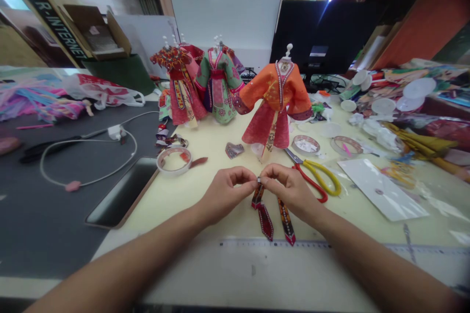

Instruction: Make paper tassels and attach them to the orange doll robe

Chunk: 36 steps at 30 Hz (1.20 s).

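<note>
The left hand [223, 194] and right hand [290, 190] meet near the front edge of the cream tabletop [183, 205], both nearly closed. Their thumbs and forefingers pinch a small silvery piece [259, 179], too small to identify, at the top of the patterned fabric strips [265, 222]. These dark red strips hang from the pinch, their pointed ends resting on the tabletop just behind a pale ruler [271, 243]. Yellow-handled scissors [319, 178] lie just beside the right hand, and a roll of tape [173, 160] sits farther left. Beyond the hands stand an orange miniature robe-and-skirt outfit [273, 102], a green one [219, 83] and a red one [179, 88], each on a small dress form and looking fully assembled. The strips are joined to none of them.
</note>
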Each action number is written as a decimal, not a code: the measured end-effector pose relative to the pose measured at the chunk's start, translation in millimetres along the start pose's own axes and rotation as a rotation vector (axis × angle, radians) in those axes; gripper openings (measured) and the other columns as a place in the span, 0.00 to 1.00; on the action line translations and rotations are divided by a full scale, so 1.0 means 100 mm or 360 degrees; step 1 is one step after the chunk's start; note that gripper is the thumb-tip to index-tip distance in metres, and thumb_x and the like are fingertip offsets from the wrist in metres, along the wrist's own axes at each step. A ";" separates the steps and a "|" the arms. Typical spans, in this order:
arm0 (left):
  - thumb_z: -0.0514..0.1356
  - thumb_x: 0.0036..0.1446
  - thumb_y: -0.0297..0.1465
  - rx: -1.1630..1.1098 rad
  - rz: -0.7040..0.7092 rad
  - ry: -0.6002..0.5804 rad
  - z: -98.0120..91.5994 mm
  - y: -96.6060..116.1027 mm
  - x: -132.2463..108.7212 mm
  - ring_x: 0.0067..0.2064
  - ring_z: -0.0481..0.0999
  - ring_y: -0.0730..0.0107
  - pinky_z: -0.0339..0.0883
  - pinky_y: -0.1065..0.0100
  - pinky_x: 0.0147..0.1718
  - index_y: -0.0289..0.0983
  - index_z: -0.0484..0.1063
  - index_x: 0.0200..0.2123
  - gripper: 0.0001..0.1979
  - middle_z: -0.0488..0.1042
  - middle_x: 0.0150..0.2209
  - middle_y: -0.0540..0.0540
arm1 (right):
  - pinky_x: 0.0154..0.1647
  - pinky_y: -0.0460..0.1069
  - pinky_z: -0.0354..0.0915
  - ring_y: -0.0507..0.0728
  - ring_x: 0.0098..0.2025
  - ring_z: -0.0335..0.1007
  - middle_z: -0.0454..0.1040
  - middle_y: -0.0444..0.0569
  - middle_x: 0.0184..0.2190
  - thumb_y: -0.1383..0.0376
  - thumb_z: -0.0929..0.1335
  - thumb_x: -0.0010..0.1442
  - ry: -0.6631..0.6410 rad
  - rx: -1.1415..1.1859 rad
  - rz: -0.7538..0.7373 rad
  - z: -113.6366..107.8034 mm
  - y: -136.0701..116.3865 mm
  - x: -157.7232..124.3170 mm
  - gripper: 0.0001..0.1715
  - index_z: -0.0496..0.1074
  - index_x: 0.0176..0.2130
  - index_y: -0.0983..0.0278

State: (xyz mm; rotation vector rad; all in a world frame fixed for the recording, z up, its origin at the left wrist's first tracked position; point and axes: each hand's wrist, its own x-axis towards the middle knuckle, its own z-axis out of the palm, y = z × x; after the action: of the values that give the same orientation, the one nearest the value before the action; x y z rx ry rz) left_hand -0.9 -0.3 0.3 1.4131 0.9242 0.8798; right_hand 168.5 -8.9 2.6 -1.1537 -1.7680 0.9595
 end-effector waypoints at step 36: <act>0.57 0.53 0.27 0.0618 0.0354 0.0101 0.03 0.05 -0.03 0.29 0.70 0.74 0.63 0.73 0.33 0.33 0.70 0.25 0.06 0.72 0.25 0.49 | 0.37 0.52 0.61 0.54 0.30 0.65 0.71 0.47 0.25 0.73 0.63 0.55 0.0317 -0.0625 -0.0697 0.06 0.06 -0.04 0.07 0.68 0.28 0.63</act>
State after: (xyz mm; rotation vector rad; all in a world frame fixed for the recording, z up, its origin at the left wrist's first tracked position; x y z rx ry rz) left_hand 0.2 -4.5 5.2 1.8578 1.0383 0.9478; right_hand 165.8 -12.5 -6.1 -0.9871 -1.9789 0.2365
